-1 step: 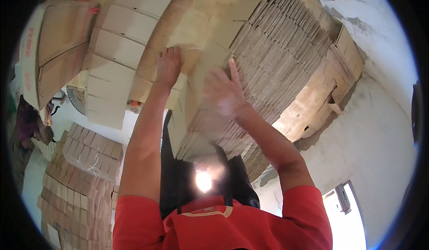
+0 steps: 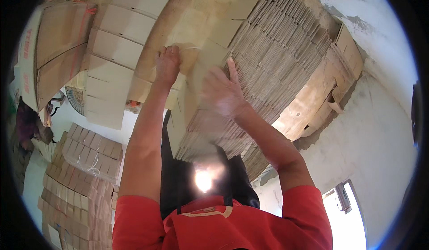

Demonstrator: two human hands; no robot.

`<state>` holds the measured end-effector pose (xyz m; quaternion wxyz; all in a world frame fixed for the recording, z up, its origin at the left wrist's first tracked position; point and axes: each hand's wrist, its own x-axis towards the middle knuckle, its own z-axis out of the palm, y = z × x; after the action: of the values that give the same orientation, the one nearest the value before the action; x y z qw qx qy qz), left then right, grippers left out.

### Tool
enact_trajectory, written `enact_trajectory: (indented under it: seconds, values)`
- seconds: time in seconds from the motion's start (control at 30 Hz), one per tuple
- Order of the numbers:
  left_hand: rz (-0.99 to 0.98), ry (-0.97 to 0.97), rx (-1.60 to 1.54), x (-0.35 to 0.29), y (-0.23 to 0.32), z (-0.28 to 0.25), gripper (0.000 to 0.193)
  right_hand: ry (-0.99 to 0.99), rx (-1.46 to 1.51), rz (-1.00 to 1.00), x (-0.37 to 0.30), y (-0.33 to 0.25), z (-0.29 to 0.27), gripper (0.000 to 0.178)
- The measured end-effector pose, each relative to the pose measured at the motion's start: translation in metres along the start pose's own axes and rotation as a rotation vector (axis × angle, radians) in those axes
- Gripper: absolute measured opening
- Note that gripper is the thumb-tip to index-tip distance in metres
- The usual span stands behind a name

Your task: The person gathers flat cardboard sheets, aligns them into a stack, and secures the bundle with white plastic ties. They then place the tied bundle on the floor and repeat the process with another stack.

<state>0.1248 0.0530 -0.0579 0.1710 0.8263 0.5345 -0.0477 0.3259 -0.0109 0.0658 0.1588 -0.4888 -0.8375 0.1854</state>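
Across the wooden surface point(image 2: 190, 15) stretches the long stack of flattened cardboard point(image 2: 281, 49), its sheets packed tight, layered brown edges facing up and its near end reaching the person's dark apron point(image 2: 167, 183). And look at the right hand point(image 2: 222, 89): it's over the stack's pale left side, thumb standing out straight, the other fingers smeared by blur, so I can't tell whether they grip anything. Over to the left hand point(image 2: 168, 64), above the bare wood just left of the stack, fingers curled inward! A thin white strand point(image 2: 191, 48) shows just beside its fingertips, though whether it's pinched there, I can't tell. Both bare forearms come up from the sleeves of a red shirt point(image 2: 246, 227). Out on the left, a row of pale cardboard point(image 2: 117, 42) lines up next to a big brown box point(image 2: 65, 42), with bundled cartons point(image 2: 76, 178) piled below. Over on the right, a pale wall point(image 2: 371, 129), patchy with grey.
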Motion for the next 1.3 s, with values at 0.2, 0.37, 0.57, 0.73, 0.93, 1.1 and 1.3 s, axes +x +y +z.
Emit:
enact_trajectory:
  seconds: [0.2,0.37,0.57,0.73,0.93,1.1,1.3]
  values:
    - [-0.006,-0.025,0.003,0.025,-0.009,0.010,0.017,-0.028,0.008,0.022,0.000,0.001,-0.001,0.023]
    - [-0.055,-0.007,-0.222,0.088,0.011,-0.016,0.012,-0.040,0.012,0.019,-0.002,0.004,-0.001,0.022]
    - [-0.304,-0.140,-0.901,0.130,0.009,-0.020,0.015,-0.006,0.045,-0.014,0.003,0.000,0.002,0.022]
    - [-0.242,-0.433,-1.717,0.097,0.033,-0.107,0.033,0.024,0.055,0.011,0.000,0.005,0.001,0.022]
    - [-0.170,-0.327,-1.488,0.074,0.031,-0.133,0.025,-0.046,0.022,0.018,0.001,0.004,-0.002,0.025]
    - [-0.024,-0.001,-1.252,0.068,0.074,-0.139,0.020,-0.003,0.030,0.006,0.000,0.005,0.000,0.026]
    - [-0.213,-0.031,-1.806,0.064,0.103,-0.136,0.019,-0.115,0.068,-0.001,0.001,0.006,-0.009,0.022]
